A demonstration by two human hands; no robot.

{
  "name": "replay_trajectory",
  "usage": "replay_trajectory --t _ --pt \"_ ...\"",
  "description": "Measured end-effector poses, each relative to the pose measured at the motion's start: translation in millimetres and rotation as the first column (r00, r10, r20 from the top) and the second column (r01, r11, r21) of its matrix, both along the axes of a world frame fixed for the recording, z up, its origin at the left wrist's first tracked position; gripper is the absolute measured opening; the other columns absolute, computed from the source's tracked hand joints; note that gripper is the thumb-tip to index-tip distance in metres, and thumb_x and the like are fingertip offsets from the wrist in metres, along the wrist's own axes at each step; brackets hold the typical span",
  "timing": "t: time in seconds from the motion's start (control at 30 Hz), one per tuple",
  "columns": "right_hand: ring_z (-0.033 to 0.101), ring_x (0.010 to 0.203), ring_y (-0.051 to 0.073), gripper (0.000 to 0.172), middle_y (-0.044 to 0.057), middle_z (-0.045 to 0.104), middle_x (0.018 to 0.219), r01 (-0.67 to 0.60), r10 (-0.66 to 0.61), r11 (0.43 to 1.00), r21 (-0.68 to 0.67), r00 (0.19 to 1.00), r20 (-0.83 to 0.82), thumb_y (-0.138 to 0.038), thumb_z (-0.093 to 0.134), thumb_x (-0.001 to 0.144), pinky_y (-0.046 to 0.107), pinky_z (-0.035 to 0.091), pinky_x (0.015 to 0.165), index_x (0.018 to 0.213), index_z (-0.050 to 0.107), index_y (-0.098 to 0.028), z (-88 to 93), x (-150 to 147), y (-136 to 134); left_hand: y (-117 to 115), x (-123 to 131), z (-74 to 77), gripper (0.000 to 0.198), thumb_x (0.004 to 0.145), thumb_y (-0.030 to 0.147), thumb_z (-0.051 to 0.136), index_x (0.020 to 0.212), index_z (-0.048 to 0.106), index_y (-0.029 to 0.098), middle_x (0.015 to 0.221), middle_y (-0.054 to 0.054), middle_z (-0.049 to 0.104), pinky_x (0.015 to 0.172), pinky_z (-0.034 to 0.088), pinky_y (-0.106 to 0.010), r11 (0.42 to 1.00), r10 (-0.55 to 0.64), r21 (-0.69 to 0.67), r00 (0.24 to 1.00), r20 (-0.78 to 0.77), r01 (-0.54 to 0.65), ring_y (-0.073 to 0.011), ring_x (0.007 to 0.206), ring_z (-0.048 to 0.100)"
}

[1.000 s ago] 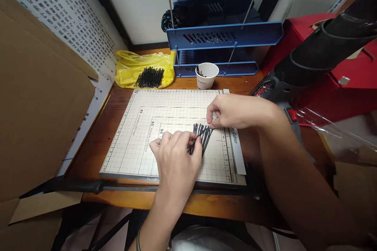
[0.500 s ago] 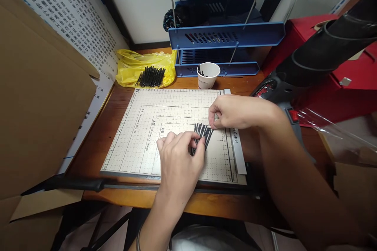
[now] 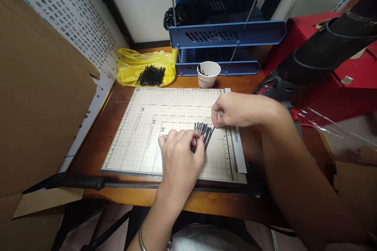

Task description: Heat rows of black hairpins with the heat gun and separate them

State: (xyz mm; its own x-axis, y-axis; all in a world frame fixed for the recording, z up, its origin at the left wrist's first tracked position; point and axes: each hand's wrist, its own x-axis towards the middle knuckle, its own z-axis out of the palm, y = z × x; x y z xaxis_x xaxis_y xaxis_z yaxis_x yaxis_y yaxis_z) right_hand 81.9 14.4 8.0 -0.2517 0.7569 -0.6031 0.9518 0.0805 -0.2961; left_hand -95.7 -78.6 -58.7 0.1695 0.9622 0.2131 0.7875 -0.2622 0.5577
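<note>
Several thin black sticks (image 3: 208, 134) lie fanned side by side on the gridded board of a paper cutter (image 3: 176, 98). Over their left part is my left hand (image 3: 181, 155), its thumb and curled fingers closed on the bunch and hiding the lower left ends. My right hand (image 3: 225, 111) is closed in a pinch at the upper end of the rightmost stick, close to the cutter's metal edge strip (image 3: 238, 145).
A white paper cup (image 3: 208, 75) with black sticks inside stands behind the board. To its left, a pile of black sticks (image 3: 151, 75) rests on a yellow plastic bag (image 3: 126, 64). Blue trays (image 3: 203, 35) rise at the back. The cutter's black handle (image 3: 79, 182) lies front left.
My right hand has shifted slightly to the right, and the rightmost stick's upper end leans a little further outward. My left hand stays nearly in place on the bunch.
</note>
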Motion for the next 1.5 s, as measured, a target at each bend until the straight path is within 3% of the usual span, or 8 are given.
replay_trajectory --t 0.23,0.37,0.57,0.77,1.0,1.2,1.4,1.5 --pt "0.057 0.065 0.013 0.011 0.000 0.069 0.073 -0.026 0.027 1.000 0.005 0.998 -0.057 -0.022 0.063 0.078 0.026 0.038 0.058 0.082 0.074 -0.021 1.8 2 -1 -1 -2 3.3 0.011 0.094 0.020 0.067 0.084 0.070 0.024 0.073 0.003 0.069 0.077 0.029 -0.039 1.000 0.012 -0.001 1.000 0.007 -0.012 -0.0215 0.076 0.056" --pt "0.059 0.066 0.016 0.011 0.002 0.069 0.073 0.009 -0.012 0.998 0.061 0.999 0.048 -0.025 0.065 0.075 0.028 0.038 0.057 0.080 0.074 -0.020 0.6 7 0 -2 -7 3.1 0.005 0.092 0.024 0.073 0.089 0.068 0.024 0.079 0.002 0.068 0.079 0.030 -0.039 1.000 0.017 -0.012 1.000 0.009 -0.017 -0.0218 0.079 0.058" --pt "0.056 0.060 0.013 0.013 0.001 0.067 0.070 -0.055 0.055 0.998 0.009 0.998 -0.017 -0.021 0.062 0.077 0.027 0.035 0.055 0.079 0.074 -0.019 1.8 -2 -3 -6 -11 -1.3 0.021 0.092 0.025 0.072 0.109 0.059 0.021 0.092 -0.001 0.067 0.084 0.035 -0.039 0.998 0.065 -0.001 0.997 0.035 -0.065 -0.0239 0.090 0.060" --pt "0.061 0.067 0.016 0.010 0.001 0.070 0.075 0.005 -0.005 0.999 0.039 1.000 0.005 -0.024 0.065 0.077 0.028 0.038 0.058 0.080 0.074 -0.021 0.9 5 -1 -21 -11 4.3 0.046 0.087 0.044 0.078 0.118 0.060 0.017 0.110 -0.011 0.065 0.085 0.040 -0.046 0.999 0.042 -0.017 0.977 -0.207 -0.047 -0.0325 0.100 0.058" --pt "0.060 0.069 0.016 0.008 0.002 0.069 0.075 0.008 -0.005 0.997 0.081 1.000 -0.029 -0.023 0.065 0.076 0.028 0.039 0.061 0.077 0.072 -0.020 3.8 6 -2 -8 -10 25.8 0.007 0.091 0.021 0.065 0.095 0.069 0.017 0.089 -0.010 0.071 0.076 0.046 -0.044 0.990 -0.139 -0.068 0.898 -0.417 0.121 -0.0320 0.088 0.061" --pt "0.057 0.069 0.015 0.010 0.002 0.068 0.074 -0.004 0.009 0.990 0.140 0.999 -0.036 -0.021 0.062 0.076 0.028 0.040 0.063 0.076 0.072 -0.020 12.8 4 -8 12 1 45.7 0.019 0.083 0.008 0.058 0.070 0.070 0.017 0.070 -0.013 0.069 0.065 0.046 -0.039 0.945 -0.324 -0.218 0.772 -0.547 0.243 -0.0314 0.072 0.065" --pt "0.063 0.086 0.016 0.023 0.002 0.073 0.099 -0.110 0.148 0.977 0.182 0.966 -0.211 -0.030 0.063 0.086 0.026 0.044 0.074 0.104 0.076 -0.022 20.1 -2 -15 15 -5 42.4 0.025 0.081 0.010 0.055 0.062 0.067 0.022 0.059 -0.007 0.064 0.053 0.035 -0.034 0.952 -0.290 -0.220 0.846 -0.448 0.210 -0.0235 0.055 0.058" --pt "0.063 0.101 0.019 0.037 0.003 0.070 0.117 -0.178 0.207 0.974 0.141 0.951 -0.230 -0.032 0.072 0.079 0.026 0.046 0.083 0.115 0.073 -0.025 18.0 -12 -20 15 -11 38.5 0.025 0.078 0.011 0.057 0.056 0.062 0.023 0.054 -0.003 0.059 0.053 0.031 -0.034 0.956 -0.243 -0.235 0.925 -0.292 0.177 -0.0201 0.051 0.051"
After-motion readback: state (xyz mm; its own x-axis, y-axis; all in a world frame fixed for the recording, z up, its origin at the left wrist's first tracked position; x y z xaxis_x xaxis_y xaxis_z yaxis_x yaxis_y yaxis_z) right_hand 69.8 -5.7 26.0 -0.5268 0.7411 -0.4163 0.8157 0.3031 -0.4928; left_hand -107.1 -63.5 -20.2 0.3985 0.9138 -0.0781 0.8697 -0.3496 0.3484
